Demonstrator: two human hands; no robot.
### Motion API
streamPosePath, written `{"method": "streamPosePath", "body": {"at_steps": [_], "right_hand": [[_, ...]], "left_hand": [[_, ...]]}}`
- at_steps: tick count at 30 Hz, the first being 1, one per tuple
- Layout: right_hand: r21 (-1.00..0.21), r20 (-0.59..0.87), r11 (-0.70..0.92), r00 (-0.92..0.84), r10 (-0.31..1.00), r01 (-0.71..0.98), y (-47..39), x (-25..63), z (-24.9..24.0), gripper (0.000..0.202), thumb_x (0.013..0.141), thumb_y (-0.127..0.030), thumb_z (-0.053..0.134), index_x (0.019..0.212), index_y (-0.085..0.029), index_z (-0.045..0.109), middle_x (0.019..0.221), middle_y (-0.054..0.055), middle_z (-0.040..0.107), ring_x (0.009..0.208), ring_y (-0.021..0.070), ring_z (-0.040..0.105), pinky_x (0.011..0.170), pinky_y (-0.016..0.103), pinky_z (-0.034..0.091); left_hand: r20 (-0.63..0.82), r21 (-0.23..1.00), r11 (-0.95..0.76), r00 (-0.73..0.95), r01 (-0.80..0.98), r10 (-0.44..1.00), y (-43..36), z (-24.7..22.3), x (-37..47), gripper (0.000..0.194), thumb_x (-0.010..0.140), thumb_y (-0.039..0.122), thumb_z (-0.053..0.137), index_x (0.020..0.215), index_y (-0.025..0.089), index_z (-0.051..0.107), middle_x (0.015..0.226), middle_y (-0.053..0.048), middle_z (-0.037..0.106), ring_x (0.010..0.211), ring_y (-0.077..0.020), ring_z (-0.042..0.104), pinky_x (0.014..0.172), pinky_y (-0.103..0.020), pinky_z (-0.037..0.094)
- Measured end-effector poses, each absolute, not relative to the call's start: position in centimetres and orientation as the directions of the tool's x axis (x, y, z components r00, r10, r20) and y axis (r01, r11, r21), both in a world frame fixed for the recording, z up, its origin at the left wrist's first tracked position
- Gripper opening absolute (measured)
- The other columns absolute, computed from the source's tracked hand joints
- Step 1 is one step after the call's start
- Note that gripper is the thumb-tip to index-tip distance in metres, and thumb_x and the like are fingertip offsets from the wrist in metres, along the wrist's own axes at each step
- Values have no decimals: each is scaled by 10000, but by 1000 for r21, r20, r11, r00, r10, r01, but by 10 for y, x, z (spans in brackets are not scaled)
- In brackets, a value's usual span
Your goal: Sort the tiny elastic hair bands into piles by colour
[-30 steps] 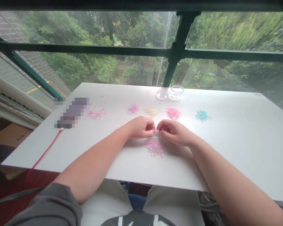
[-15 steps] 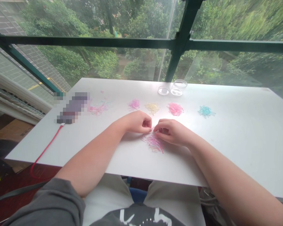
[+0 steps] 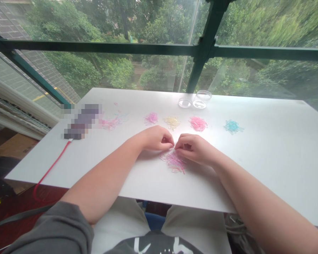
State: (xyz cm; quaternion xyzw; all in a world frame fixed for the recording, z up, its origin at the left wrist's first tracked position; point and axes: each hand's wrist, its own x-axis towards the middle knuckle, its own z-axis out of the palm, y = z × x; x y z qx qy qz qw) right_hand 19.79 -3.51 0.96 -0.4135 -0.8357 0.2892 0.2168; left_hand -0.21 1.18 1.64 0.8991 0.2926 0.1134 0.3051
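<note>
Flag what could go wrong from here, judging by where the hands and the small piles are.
The left hand is close to the yellow pile and purple pile, so a small reach forward might mix them. Both hands' fingertips nearly meet at the multicolored pile; the right hand could scatter loose pieces. The red cable hangs over the table's near edge, where a snag might tug the dark device.

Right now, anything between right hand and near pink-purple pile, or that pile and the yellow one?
Nothing visible between right hand and pink-purple pile. From there to the yellow pile: fingertips of that hand and the left hand.
</note>
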Motion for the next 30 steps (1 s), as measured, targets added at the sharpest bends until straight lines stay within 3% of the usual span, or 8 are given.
{"method": "streamPosePath", "body": {"at_steps": [4,9,17,30], "right_hand": [[-731,94,425,-539,837,534,-35,200,12,96,734,-123,555,755,-161,640,742,7,559,546,70,444,523,206,362],[-756,33,347,-497,867,555,-37,200,14,76,764,-164,530,754,-166,606,576,-30,504,515,83,427,490,208,330],[-752,82,343,-437,896,563,-33,200,9,65,754,-185,546,730,-170,605,584,-26,509,538,94,443,515,223,349],[-770,153,331,-344,926,546,-30,197,10,64,766,-207,555,746,-169,603,604,-20,519,553,100,449,533,229,364]], "left_hand": [[-19,648,-603,801,466,598,9,18,-2,206,720,189,544,813,171,727,682,-8,668,587,-92,529,567,-196,373],[-39,747,-504,785,434,618,8,18,-2,207,717,184,565,863,160,710,711,-2,688,587,-81,542,560,-179,391],[76,762,-526,754,378,653,7,11,1,178,715,307,628,763,143,682,668,-6,672,563,-77,544,541,-175,404],[294,715,-610,646,340,705,10,5,2,87,726,186,583,696,147,656,610,6,642,557,-74,538,560,-189,395]]}}
